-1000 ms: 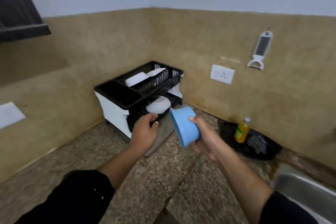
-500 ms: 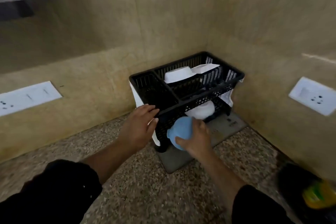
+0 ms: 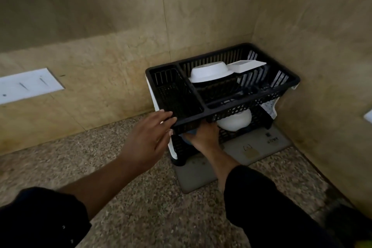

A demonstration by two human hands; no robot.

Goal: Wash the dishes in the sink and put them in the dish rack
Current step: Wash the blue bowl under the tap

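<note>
Here, a speckled granite counter (image 3: 141, 197) meets tan stone walls (image 3: 100, 26) in a corner, where a black two-tier dish rack (image 3: 221, 109) stands on a grey mat (image 3: 251, 147). The left hand (image 3: 149, 137) rests straight, spread fingers (image 3: 163, 116) on the rack's front-left rim. The right hand (image 3: 205, 137) reaches into the lower tier, curled over a mostly hidden blue bowl (image 3: 188, 137), just beside a white bowl (image 3: 235, 122).
</note>
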